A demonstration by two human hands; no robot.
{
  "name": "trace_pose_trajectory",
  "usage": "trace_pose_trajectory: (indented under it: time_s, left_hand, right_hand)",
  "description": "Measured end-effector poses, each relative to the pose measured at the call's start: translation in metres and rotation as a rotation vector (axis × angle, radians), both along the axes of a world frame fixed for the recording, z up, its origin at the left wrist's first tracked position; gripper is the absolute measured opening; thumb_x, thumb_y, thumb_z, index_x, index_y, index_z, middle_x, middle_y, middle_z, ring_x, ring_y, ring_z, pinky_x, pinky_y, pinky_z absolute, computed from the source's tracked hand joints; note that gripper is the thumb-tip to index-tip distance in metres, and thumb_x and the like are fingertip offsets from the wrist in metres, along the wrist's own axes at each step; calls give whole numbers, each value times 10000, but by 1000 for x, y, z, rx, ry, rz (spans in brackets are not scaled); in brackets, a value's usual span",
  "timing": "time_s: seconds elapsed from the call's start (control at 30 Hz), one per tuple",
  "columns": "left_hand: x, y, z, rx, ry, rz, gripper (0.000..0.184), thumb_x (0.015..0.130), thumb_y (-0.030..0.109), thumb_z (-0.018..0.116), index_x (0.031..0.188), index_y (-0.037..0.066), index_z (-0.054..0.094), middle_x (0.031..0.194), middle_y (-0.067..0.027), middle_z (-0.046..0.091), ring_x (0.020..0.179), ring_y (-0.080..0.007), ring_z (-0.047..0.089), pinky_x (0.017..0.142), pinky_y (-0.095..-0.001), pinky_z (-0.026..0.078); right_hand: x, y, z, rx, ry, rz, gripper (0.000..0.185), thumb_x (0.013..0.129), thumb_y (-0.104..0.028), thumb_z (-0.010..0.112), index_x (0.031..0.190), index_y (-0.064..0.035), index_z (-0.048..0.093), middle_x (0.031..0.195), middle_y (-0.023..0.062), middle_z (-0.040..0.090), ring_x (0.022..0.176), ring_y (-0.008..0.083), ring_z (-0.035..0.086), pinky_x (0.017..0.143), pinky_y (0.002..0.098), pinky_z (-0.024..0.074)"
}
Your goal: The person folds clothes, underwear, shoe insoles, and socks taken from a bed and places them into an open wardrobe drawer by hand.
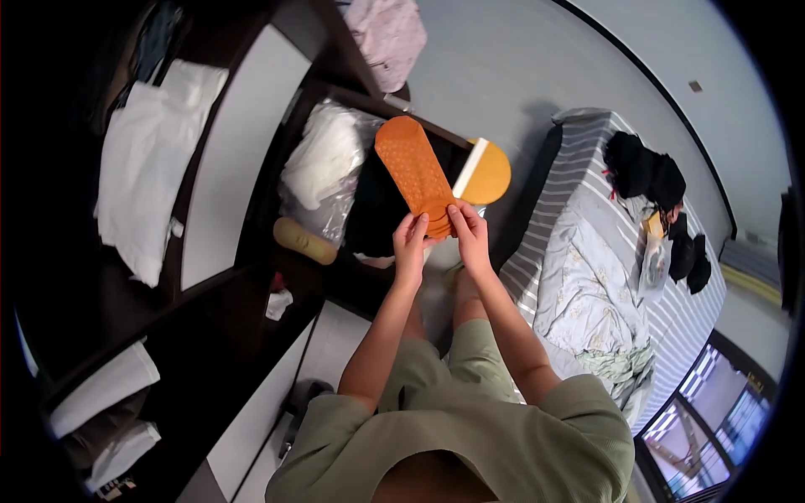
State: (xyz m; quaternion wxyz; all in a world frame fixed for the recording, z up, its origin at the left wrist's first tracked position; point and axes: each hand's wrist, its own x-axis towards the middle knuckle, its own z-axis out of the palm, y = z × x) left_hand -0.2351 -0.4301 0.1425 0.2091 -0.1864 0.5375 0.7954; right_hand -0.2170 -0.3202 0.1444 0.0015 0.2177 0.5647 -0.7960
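Stretched out in front of me is a pair of orange dotted socks (412, 163), toes pointing away and the layered cuffs nearest to me. My left hand (410, 245) pinches the left side of the cuffs, and my right hand (469, 233) grips their right side. Below the socks is an open dark drawer (449, 141). Inside it are white cloth in a clear plastic bag (323, 159) and black fabric (373, 205). A long beige rounded case (305, 241) lies at the drawer's near left corner.
On the left, dark wardrobe shelves hold white folded clothes (155, 168). A yellow round stool seat (489, 173) stands beyond the drawer. To the right is a bed with a striped sheet (524, 247), a rumpled quilt (591, 277) and black items (641, 172). A pink cloth (387, 42) hangs at the top.
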Motion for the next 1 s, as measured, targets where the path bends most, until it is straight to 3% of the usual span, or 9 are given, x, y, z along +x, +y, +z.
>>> trace_pose_trajectory:
  time_s: [0.23, 0.37, 0.67, 1.0]
  left_hand:
    - [10, -81, -10, -15, -40, 256, 267, 901, 200, 469, 1078, 2, 499, 998, -88, 575, 834, -153, 596, 669, -264, 515]
    - [21, -121, -23, 4, -101, 424, 290, 902, 217, 468, 1115, 20, 468, 1034, -91, 557, 863, -154, 579, 709, -258, 493]
    - [41, -186, -79, 31, -161, 639, 247, 894, 186, 470, 1115, 76, 465, 1026, -59, 549, 911, -158, 557, 763, -300, 480]
    - [37, -213, -111, 107, -247, 761, 309, 887, 139, 413, 1181, 62, 357, 1113, -102, 472, 931, -191, 534, 773, -307, 477]
  right_hand:
    - [-16, -74, -5, -9, -3, 269, 273, 853, -61, 540, 1114, 19, 527, 823, -34, 542, 693, 19, 469, 594, 155, 384]
    - [-18, -110, -39, -79, -48, 408, 257, 822, -53, 579, 1066, 24, 552, 826, -10, 568, 695, 43, 518, 631, 167, 432]
    - [-24, -178, -107, -103, -185, 698, 200, 846, -51, 540, 1036, 8, 545, 855, 19, 592, 718, 75, 572, 637, 186, 462]
    - [-33, -224, -139, -4, -305, 734, 259, 845, -51, 510, 1088, 35, 489, 852, 66, 596, 671, 119, 608, 590, 203, 478]
